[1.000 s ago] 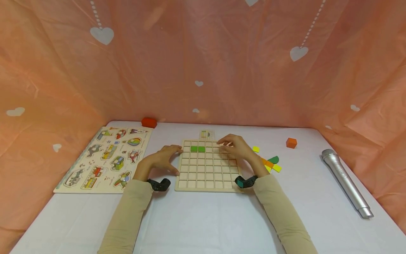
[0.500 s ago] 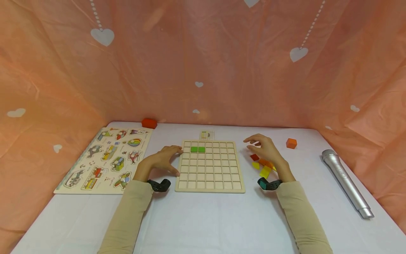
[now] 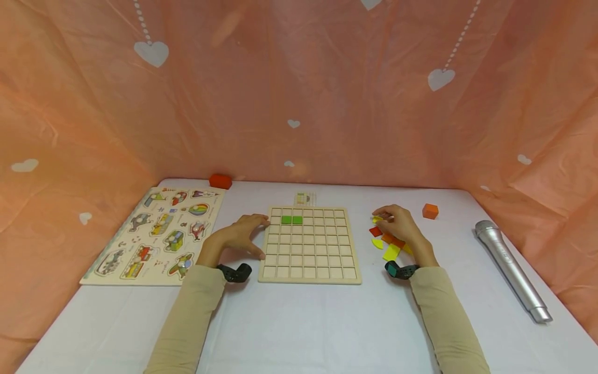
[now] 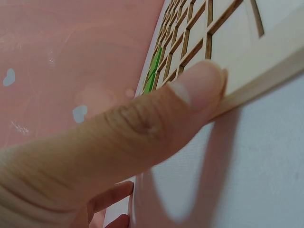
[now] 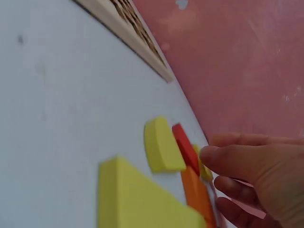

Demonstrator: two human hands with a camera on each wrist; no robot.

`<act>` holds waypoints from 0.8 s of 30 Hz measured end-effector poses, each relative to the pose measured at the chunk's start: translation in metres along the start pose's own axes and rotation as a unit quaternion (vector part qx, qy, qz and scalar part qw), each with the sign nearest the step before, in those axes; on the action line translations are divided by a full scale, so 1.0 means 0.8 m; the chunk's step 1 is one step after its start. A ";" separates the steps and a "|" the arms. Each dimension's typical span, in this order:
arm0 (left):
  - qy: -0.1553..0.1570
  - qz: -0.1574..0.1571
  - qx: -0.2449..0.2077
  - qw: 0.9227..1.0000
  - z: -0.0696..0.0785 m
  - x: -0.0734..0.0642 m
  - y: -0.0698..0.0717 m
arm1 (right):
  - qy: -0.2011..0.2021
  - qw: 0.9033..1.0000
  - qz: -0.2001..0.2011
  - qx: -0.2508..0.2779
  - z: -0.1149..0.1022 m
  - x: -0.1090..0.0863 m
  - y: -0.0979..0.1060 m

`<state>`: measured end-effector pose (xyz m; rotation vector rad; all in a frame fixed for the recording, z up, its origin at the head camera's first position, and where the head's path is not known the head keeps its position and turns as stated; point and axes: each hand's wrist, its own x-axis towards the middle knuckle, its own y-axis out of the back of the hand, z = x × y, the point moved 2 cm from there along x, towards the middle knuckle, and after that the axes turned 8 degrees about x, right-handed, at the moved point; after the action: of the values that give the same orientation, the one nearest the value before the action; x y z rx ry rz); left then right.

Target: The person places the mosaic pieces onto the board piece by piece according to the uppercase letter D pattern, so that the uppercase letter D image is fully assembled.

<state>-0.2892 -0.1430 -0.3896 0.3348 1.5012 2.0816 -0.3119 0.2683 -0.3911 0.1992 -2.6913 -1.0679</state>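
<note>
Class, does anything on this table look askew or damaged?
No damage shows. The coloured pieces by the right hand lie jumbled at differing angles, whereas the two green squares sit straight in the grid board.

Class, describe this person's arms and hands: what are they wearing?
Long beige fabric sleeves cover both arms; the left hand and right hand are ungloved. Each wrist bears a curved black device; the right one has a teal face.

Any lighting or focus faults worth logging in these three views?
Head: bright, the grid board clear enough to count cells, soft shadow beside the left hand; left wrist: dimmer, with a shadow on the white tabletop below the thumb in the picture; right wrist: also dim, the nearest yellow piece soft-edged.
</note>
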 end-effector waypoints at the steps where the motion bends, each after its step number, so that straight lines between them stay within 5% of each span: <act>1: 0.000 0.000 0.000 1.000 0.000 0.000 0.000 | 0.000 1.000 -0.002 -0.004 0.003 -0.001 0.000; 12: 0.009 -0.002 -0.006 1.000 -0.001 0.001 0.001 | 0.007 1.000 0.018 -0.005 0.007 0.001 -0.002; 24: 0.002 0.001 -0.009 1.000 -0.001 0.000 0.001 | 0.101 0.993 0.020 0.064 -0.061 0.035 -0.057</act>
<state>-0.2899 -0.1435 -0.3895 0.3238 1.4839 2.0974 -0.3235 0.1975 -0.3830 0.2588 -2.5708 -0.8156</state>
